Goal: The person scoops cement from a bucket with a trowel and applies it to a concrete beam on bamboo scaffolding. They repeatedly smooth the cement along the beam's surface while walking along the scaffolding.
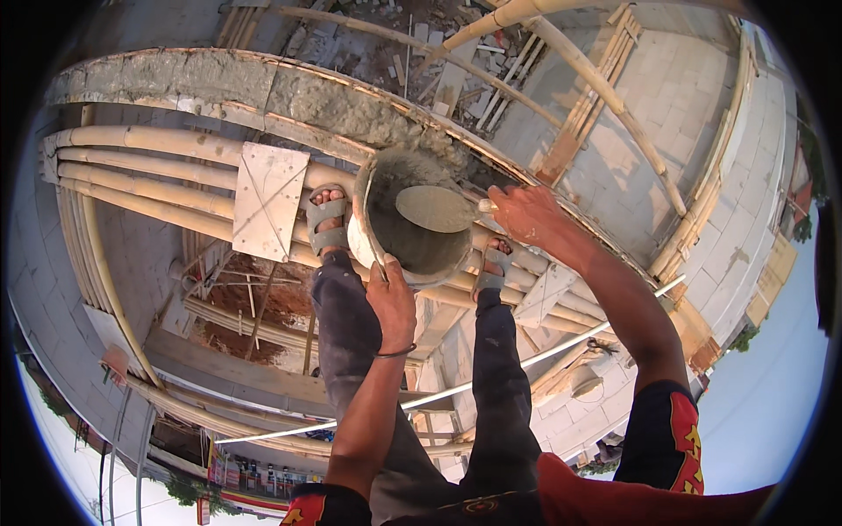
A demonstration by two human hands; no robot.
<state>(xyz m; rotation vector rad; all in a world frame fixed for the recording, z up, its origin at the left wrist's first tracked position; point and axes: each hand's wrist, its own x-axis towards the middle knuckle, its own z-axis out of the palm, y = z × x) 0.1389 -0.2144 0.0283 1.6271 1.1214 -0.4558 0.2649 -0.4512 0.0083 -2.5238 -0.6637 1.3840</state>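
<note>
A cement-smeared bucket [362,235] tilts over bamboo poles in front of me, its mouth toward me and wet grey residue lining its inside. My left hand [392,302] is closed on the near left side of its rim. In my right hand [529,214] is a trowel by its handle. The rounded grey trowel blade [433,209] lies across the bucket's mouth, coated with mortar. Just beyond the bucket, lumpy wet concrete [329,105] fills a long narrow form between boards. Whether the bucket's base rests on anything is hidden.
My sandalled feet stand on bundled bamboo poles [149,162], high above the ground. A square board [270,202] is fixed over them at left. A thin white pipe [544,354] crosses behind my legs. Bamboo braces [605,88] slant at upper right; rubble [491,79] lies far below.
</note>
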